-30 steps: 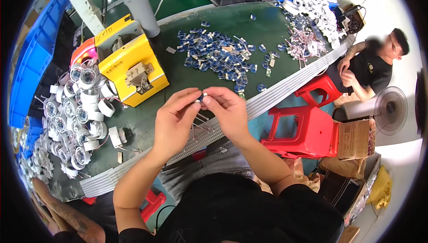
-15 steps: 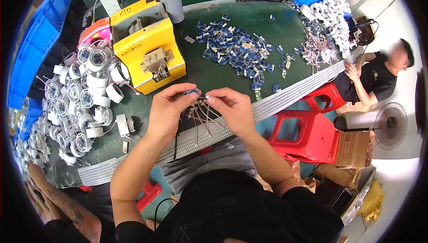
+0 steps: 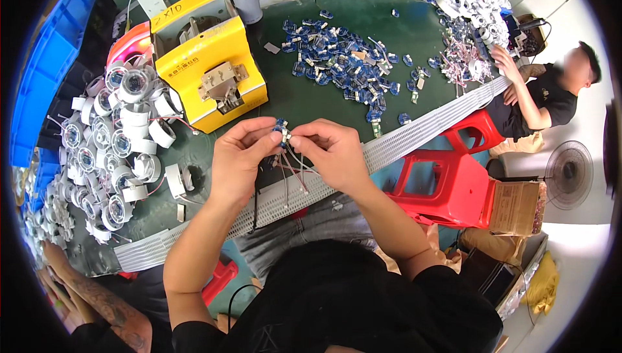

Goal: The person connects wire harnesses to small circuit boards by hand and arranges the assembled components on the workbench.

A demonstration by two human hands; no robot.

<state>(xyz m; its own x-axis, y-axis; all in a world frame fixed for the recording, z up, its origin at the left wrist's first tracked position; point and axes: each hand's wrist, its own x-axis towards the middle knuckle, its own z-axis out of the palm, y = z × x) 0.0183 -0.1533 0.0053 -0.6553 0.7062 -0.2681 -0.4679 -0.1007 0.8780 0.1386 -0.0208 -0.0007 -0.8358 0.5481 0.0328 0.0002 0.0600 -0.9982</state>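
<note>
Between the fingertips of my left hand (image 3: 241,155) is a small blue circuit board (image 3: 280,124) with a white connector on it. My right hand (image 3: 332,153) pinches a cable end right against that board, and its fingertips nearly meet the left ones. Several thin white and reddish wires (image 3: 302,175) hang below my hands over the table's near edge. Beyond the hands a pile of similar blue circuit boards (image 3: 343,64) lies on the green table (image 3: 295,9).
A yellow machine (image 3: 210,64) stands behind my left hand. White round housings with lenses (image 3: 120,139) are heaped at left. A white slotted strip (image 3: 424,123) runs along the near edge. Red stools (image 3: 447,188) stand at right; co-workers sit at right and lower left.
My right hand has moved left, bringing the cable end up to the board in my left hand. The co-worker at right has raised a hand to the wire pile.
</note>
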